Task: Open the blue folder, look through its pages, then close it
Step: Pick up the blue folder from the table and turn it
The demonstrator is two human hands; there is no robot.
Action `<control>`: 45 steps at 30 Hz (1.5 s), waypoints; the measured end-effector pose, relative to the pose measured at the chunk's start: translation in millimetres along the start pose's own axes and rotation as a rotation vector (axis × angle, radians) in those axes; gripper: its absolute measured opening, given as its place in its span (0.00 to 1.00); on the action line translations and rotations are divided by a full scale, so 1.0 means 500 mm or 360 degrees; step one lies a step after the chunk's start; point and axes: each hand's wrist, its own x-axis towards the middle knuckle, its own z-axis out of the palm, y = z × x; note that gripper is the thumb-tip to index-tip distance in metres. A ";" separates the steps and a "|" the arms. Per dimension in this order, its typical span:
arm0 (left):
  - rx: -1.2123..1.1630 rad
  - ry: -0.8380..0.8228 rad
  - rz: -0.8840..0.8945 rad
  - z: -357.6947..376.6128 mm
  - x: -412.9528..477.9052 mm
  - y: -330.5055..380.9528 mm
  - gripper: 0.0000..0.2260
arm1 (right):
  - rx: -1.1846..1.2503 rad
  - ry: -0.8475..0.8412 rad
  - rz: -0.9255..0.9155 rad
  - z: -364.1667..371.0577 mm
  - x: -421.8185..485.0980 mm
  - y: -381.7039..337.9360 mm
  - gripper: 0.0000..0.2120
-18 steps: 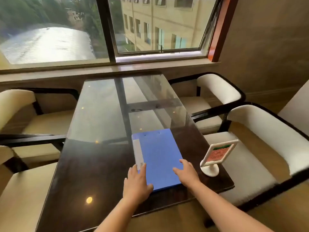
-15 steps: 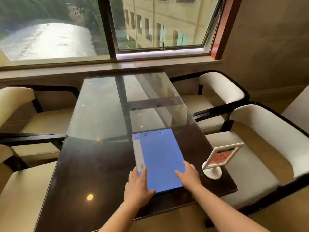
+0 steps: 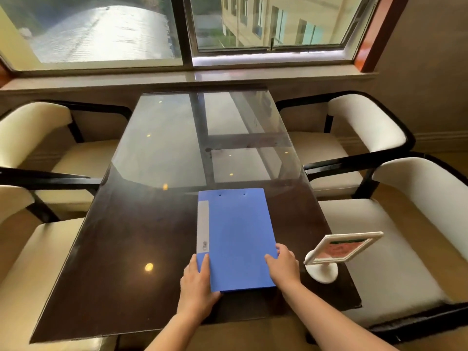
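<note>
Resting hands (image 3: 196,282) on closed folder (image 3: 238,236)

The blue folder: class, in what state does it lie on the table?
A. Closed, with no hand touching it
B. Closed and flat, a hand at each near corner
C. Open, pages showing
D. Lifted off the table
B: the blue folder lies closed and flat, left hand and right hand at its near corners.

Dark glossy table (image 3: 121,249) fills frame centre, glass top reflecting the window (image 3: 177,31) (upper frame, building outside). Cream chairs with black frames: two at left (image 3: 33,133), two at right (image 3: 367,122). White-framed sign stand (image 3: 336,252) at lower right on the table.
</note>
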 end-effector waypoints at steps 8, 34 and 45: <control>-0.0705 -0.0121 -0.0212 -0.020 -0.002 -0.008 0.48 | 0.0353 -0.0021 0.0211 -0.003 0.006 -0.005 0.21; -0.1506 0.0230 -0.0464 -0.089 -0.030 -0.081 0.19 | 0.1147 -0.0722 -0.0037 -0.045 -0.062 -0.045 0.10; -0.1507 0.0259 -0.0659 -0.181 0.060 -0.042 0.22 | 0.1146 -0.0867 -0.0564 -0.095 -0.154 -0.157 0.15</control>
